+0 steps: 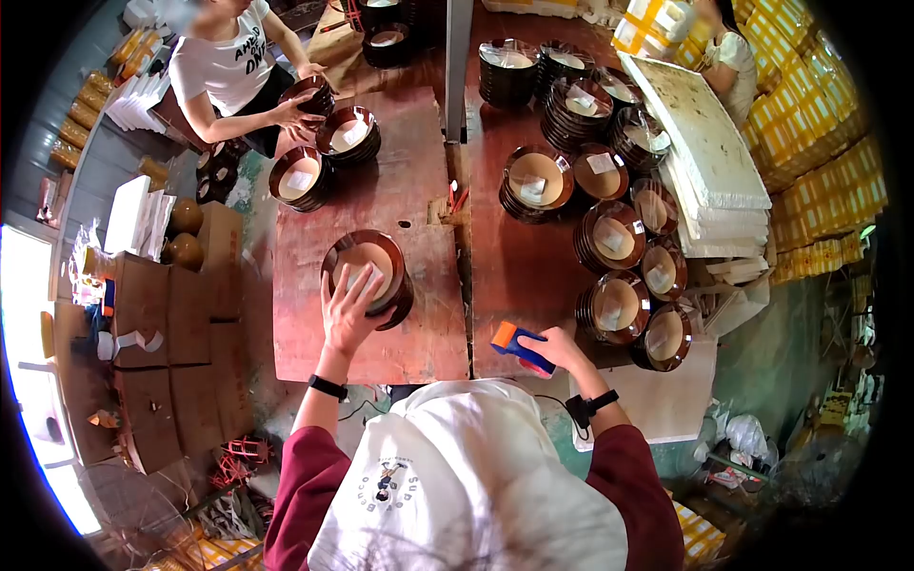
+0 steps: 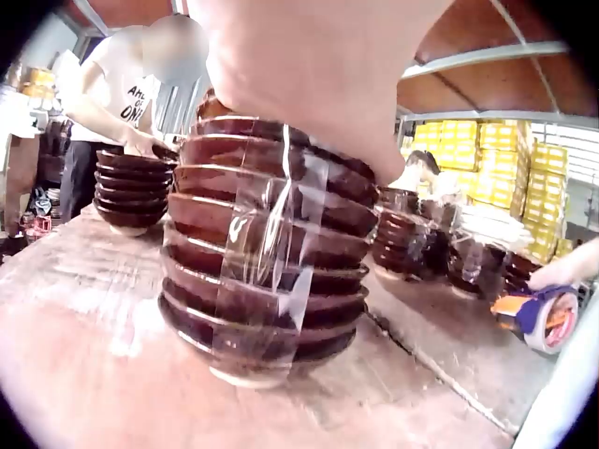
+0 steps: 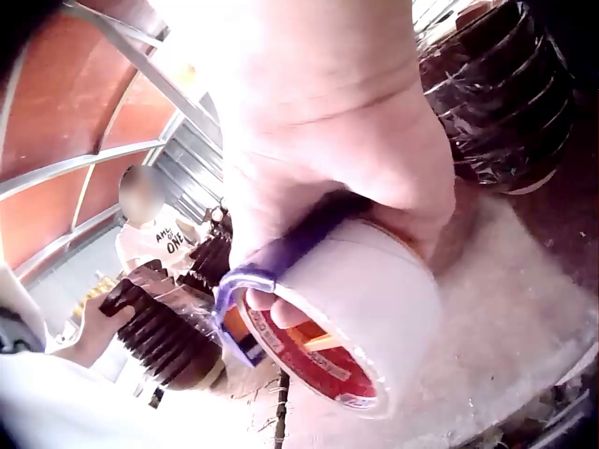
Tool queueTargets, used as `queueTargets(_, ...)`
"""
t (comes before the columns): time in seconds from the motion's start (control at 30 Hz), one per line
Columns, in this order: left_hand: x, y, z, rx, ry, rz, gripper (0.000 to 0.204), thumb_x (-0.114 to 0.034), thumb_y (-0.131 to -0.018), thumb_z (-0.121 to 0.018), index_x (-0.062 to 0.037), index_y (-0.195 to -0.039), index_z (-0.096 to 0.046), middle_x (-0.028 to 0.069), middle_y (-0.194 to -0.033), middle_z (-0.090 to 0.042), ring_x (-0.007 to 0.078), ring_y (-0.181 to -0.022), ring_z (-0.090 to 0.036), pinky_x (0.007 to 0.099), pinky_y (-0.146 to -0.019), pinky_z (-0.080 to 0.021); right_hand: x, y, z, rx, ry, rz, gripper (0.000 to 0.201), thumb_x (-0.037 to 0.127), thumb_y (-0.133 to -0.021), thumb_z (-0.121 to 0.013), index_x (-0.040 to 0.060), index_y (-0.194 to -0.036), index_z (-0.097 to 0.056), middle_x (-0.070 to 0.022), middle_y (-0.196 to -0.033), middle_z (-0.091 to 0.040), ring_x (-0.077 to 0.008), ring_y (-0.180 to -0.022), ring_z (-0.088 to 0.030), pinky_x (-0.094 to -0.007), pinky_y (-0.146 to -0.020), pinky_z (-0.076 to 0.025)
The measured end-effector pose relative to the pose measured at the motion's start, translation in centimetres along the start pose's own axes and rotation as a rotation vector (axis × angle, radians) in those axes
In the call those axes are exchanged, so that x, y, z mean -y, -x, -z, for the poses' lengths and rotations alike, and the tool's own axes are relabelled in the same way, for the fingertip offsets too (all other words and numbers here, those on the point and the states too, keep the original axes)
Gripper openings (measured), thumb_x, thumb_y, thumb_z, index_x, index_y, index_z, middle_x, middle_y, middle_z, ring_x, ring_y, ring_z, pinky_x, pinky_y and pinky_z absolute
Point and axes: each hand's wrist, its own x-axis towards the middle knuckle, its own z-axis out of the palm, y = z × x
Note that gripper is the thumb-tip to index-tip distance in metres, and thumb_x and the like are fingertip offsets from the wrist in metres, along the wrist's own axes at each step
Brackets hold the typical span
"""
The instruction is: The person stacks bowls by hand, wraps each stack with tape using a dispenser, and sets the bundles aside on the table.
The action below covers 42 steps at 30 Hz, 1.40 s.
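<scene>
A stack of glossy dark brown bowls (image 1: pixel 398 276) stands on the red tabletop in front of me, a strip of clear tape (image 2: pixel 271 234) running down its side. My left hand (image 1: pixel 348 309) rests on the top bowl, its fingers spread over the pale inside and a white slip there. In the left wrist view its fingertips are hidden. Off to the right, above the table's near edge, my right hand (image 1: pixel 564 350) grips a blue and orange tape dispenser (image 1: pixel 522 347). The right wrist view shows the wide tape roll (image 3: pixel 365 309) in it, with a red core.
More bowl stacks (image 1: pixel 614 238) crowd the table's right side, beside white foam sheets (image 1: pixel 700 143). Across the table at left, a person (image 1: pixel 228 67) handles bowls near two stacks (image 1: pixel 301 179). A metal post (image 1: pixel 458 71) rises at the far middle. Cardboard boxes (image 1: pixel 181 324) stand left.
</scene>
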Motion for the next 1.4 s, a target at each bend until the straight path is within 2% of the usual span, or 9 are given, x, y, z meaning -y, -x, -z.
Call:
queueTargets(0.13, 2.3, -6.0, -0.1, 0.104, 0.081, 0.049, 0.059, -0.044, -0.071, -0.086, -0.0223, -0.124, -0.072, 0.0052, -0.132, -0.069, 0.038, -0.127, -0.061, 0.0648, -0.114, -0.033, 0.0, -0.7, -0.3, -0.037, -0.066, 0.057, 0.061, 0.056, -0.091, -0.071, -0.0047, -0.087, -0.077, -0.0047, -0.076, -0.073, -0.0112, -0.068, -0.067, -0.0291, -0.065, -0.053)
queueTargets(0.23, 4.8, -11.1, -2.0, 0.134, 0.267, 0.031, 0.058, -0.049, -0.07, -0.084, -0.0191, -0.12, -0.075, 0.0096, -0.118, -0.074, 0.0307, -0.109, -0.069, 0.0508, -0.099, -0.05, 0.3, -2.8, -0.8, -0.074, -0.204, 0.011, 0.062, 0.055, -0.093, -0.07, -0.0058, -0.09, -0.077, -0.002, -0.079, -0.072, -0.009, -0.069, -0.064, -0.0264, -0.064, -0.051)
queueTargets(0.43, 6.4, -19.0, -5.2, 0.505, 0.229, 0.1, 0.053, -0.058, -0.07, -0.08, -0.0198, -0.106, -0.081, 0.0179, -0.088, -0.074, 0.0366, -0.08, -0.072, 0.0442, -0.074, -0.059, 2.8, -3.8, -3.1, -0.082, -0.596, -0.059, 0.048, 0.05, -0.1, -0.063, 0.0039, -0.099, -0.076, 0.0048, -0.071, -0.064, -0.005, -0.058, -0.054, -0.0235, -0.053, -0.041)
queueTargets(0.63, 8.7, -22.4, -9.2, 0.607, 0.176, 0.309, 0.062, -0.063, -0.065, -0.08, -0.009, -0.095, -0.081, 0.0198, -0.084, -0.074, 0.0356, -0.08, -0.073, 0.0443, -0.076, -0.058, 4.9, -7.0, -5.3, 0.004, -0.916, -0.172, 0.052, 0.057, -0.096, -0.066, 0.0053, -0.097, -0.075, 0.0002, -0.083, -0.07, -0.0074, -0.068, -0.062, -0.0249, -0.06, -0.048)
queueTargets(0.8, 11.9, -25.0, -12.7, 0.765, 0.129, 0.574, 0.081, -0.071, -0.06, -0.08, 0.0019, -0.093, -0.078, 0.0201, -0.097, -0.077, 0.034, -0.091, -0.075, 0.0422, -0.083, -0.058, 2.9, -14.4, -9.2, 0.054, -1.083, -0.207, 0.045, 0.058, -0.093, -0.069, 0.0142, -0.085, -0.068, 0.0015, -0.064, -0.062, -0.0089, -0.049, -0.057, -0.0226, -0.044, -0.046)
queueTargets(0.9, 12.4, -24.9, -13.0, 0.809, 0.139, 0.589, 0.079, -0.071, -0.059, -0.08, 0.0006, -0.093, -0.078, 0.0209, -0.098, -0.076, 0.0346, -0.093, -0.075, 0.0426, -0.084, -0.058, 2.0, -14.7, -8.3, 0.325, -1.275, -0.321, 0.044, 0.056, -0.094, -0.068, 0.0125, -0.088, -0.067, 0.0017, -0.063, -0.061, -0.0087, -0.048, -0.058, -0.0202, -0.041, -0.047)
queueTargets(1.17, 12.7, -18.7, -10.9, 0.671, 0.019, 0.96, 0.078, -0.07, -0.074, -0.069, -0.0004, -0.109, -0.076, 0.0233, -0.11, -0.074, 0.0393, -0.106, -0.071, 0.0462, -0.094, -0.055, 6.1, -15.0, -8.7, 0.317, -1.364, -0.451, 0.04, 0.051, -0.097, -0.066, 0.0107, -0.092, -0.065, 0.0017, -0.062, -0.06, -0.0068, -0.045, -0.057, -0.0184, -0.039, -0.049)
queueTargets(1.3, 14.2, -13.2, -9.8, 0.417, 0.239, 0.926, 0.078, -0.071, -0.077, -0.067, -0.0032, -0.114, -0.075, 0.0232, -0.116, -0.073, 0.04, -0.112, -0.069, 0.0475, -0.097, -0.053, 7.4, -15.1, -7.5, 0.451, -1.353, -0.429, 0.043, 0.054, -0.095, -0.068, 0.0111, -0.095, -0.067, 0.0031, -0.063, -0.061, -0.0063, -0.046, -0.058, -0.0175, -0.04, -0.05)
queueTargets(1.4, 12.2, -12.9, -7.5, 0.455, 0.132, 1.066, 0.083, -0.072, -0.079, -0.065, -0.0014, -0.12, -0.072, 0.025, -0.121, -0.071, 0.0409, -0.117, -0.066, 0.0489, -0.101, -0.051, 9.0, -14.3, -6.8, 0.377, -1.289, -0.451, 0.041, 0.053, -0.096, -0.068, 0.0122, -0.094, -0.067, 0.0041, -0.064, -0.06, -0.0055, -0.045, -0.055, -0.0177, -0.039, -0.047)
